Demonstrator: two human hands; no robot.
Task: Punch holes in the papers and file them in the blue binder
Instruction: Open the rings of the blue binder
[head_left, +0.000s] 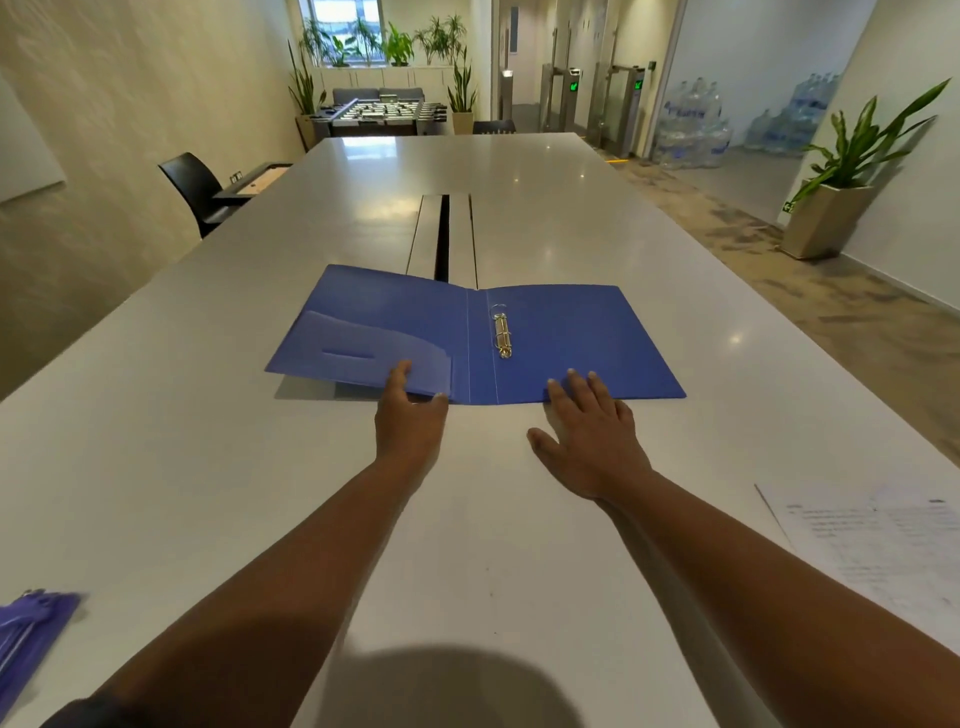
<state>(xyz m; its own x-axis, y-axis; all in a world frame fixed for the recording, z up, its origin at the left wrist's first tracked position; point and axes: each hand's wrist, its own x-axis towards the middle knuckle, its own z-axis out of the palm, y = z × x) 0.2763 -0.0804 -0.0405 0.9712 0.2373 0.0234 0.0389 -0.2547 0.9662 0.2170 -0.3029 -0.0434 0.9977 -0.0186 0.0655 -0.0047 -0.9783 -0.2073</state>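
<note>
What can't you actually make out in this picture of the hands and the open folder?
- Printed white papers, head view: text too blurred to read; the right edge cuts them off.
- Purple object: cropped by the left edge, so unidentifiable.
- Hole punch: none in view.
- Left hand on the open blue plastic binder: its fingertips are hidden under the raised left cover.

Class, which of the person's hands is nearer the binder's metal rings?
Right. The right hand rests flat on the cover just below the rings; the left hand holds the left flap's edge, farther away.
</note>
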